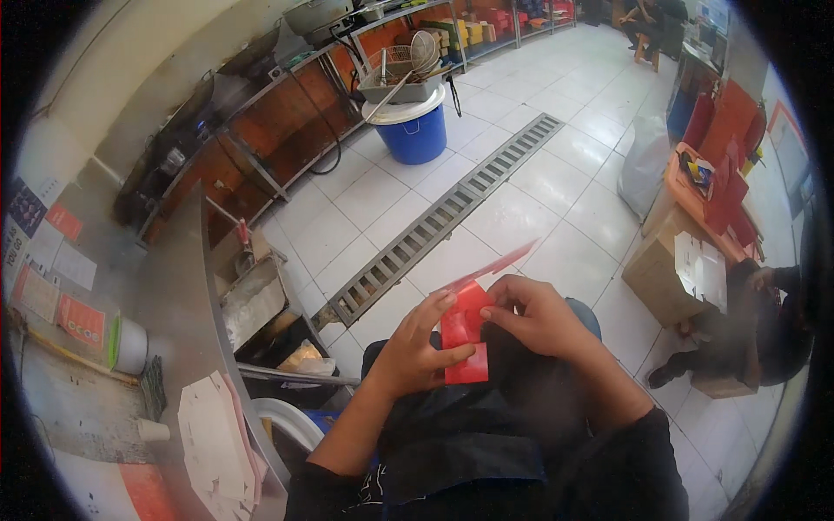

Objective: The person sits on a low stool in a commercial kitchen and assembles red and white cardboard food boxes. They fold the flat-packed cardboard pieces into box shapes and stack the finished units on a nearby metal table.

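A red cardboard piece (462, 326), partly folded, is held up over my lap. One long flap tilts away toward the far right, and a small square flap hangs at the near end. My left hand (415, 347) grips its left side, thumb across the near part and fingers at the far edge. At the right edge, my right hand (537, 314) pinches the card between thumb and curled fingers. Some of the right fingers are hidden behind the hand.
On the steel counter (195, 304) at left lie flat cardboard blanks (215, 438). A blue bucket (413, 139) bearing strainers stands beyond a floor drain grate (452, 204). To the right are a cardboard carton (669, 273), an orange crate (699, 204) and a seated person (773, 321).
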`<action>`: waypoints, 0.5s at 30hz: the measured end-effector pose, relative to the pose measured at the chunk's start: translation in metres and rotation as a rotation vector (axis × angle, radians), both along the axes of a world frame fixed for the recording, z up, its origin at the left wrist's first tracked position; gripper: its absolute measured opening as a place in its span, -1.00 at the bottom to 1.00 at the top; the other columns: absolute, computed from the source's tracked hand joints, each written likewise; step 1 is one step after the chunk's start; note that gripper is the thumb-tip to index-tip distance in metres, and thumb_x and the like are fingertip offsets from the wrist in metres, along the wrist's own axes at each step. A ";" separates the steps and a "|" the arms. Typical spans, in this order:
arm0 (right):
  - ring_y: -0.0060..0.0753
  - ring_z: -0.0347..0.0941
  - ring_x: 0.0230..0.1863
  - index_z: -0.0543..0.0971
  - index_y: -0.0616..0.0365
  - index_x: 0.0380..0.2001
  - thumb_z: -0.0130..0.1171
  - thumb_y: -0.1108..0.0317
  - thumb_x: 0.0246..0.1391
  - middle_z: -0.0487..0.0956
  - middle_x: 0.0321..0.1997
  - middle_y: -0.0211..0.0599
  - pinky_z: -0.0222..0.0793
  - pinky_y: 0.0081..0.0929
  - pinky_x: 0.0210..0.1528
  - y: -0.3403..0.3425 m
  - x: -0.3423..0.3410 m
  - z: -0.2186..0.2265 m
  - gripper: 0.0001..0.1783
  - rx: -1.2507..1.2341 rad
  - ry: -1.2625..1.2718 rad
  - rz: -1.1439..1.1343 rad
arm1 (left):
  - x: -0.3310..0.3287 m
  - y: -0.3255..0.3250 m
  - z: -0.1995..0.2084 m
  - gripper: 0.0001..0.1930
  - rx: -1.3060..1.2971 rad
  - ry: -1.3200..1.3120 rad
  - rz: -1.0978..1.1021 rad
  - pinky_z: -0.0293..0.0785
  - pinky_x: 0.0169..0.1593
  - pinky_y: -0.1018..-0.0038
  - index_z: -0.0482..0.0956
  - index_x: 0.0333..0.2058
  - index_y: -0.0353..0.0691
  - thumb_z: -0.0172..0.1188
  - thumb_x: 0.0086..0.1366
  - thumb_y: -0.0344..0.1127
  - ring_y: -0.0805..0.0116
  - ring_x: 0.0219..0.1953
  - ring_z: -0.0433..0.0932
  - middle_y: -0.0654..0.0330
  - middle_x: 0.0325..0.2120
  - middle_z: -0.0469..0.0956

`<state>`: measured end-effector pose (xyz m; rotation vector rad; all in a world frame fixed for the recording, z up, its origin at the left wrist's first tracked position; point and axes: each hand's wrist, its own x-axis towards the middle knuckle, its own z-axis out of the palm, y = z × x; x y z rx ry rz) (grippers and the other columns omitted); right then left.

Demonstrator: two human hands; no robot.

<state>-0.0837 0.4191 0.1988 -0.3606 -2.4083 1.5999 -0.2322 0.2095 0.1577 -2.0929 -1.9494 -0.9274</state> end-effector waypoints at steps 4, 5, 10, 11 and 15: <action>-0.53 0.53 -0.31 0.66 0.20 -0.24 0.40 0.25 0.20 0.66 -0.30 -0.35 0.44 -0.46 -0.28 0.002 0.003 0.003 -0.76 -0.072 -0.045 0.075 | -0.004 0.000 0.000 -0.48 0.065 0.068 -0.007 0.46 0.25 -0.05 0.61 -0.18 0.23 0.60 -0.18 -0.25 -0.22 0.34 0.34 -0.01 0.35 0.19; -0.56 0.52 -0.29 0.66 0.19 -0.24 0.42 0.27 0.18 0.64 -0.25 -0.36 0.44 -0.50 -0.28 -0.003 0.002 0.002 -0.77 -0.147 -0.045 0.050 | -0.005 0.001 -0.001 -0.49 0.083 0.089 0.001 0.46 0.24 -0.05 0.61 -0.19 0.23 0.59 -0.17 -0.25 -0.22 0.33 0.34 -0.01 0.35 0.20; -0.50 0.57 -0.14 0.66 0.21 -0.20 0.44 0.32 0.17 0.60 -0.07 -0.30 0.53 -0.54 -0.21 -0.015 0.001 -0.018 -0.77 -0.208 0.209 -0.112 | -0.002 0.012 -0.008 -0.55 0.136 0.078 0.095 0.42 0.23 -0.08 0.60 -0.20 0.25 0.55 -0.11 -0.28 -0.21 0.33 0.33 -0.01 0.33 0.22; -0.48 0.58 -0.14 0.66 0.21 -0.19 0.43 0.30 0.17 0.61 -0.06 -0.27 0.53 -0.54 -0.22 -0.018 -0.001 -0.018 -0.76 -0.122 0.276 -0.161 | 0.002 0.015 -0.007 -0.55 0.128 0.039 0.136 0.41 0.23 -0.09 0.60 -0.20 0.25 0.54 -0.10 -0.29 -0.21 0.33 0.33 -0.02 0.32 0.22; -0.47 0.57 -0.09 0.65 0.25 -0.12 0.38 0.26 0.23 0.60 -0.01 -0.25 0.54 -0.55 -0.26 -0.023 -0.005 -0.030 -0.71 -0.247 0.363 -0.132 | 0.006 0.020 -0.003 -0.56 0.143 0.114 0.187 0.35 0.24 -0.16 0.60 -0.17 0.21 0.52 -0.07 -0.30 -0.22 0.34 0.30 -0.04 0.32 0.20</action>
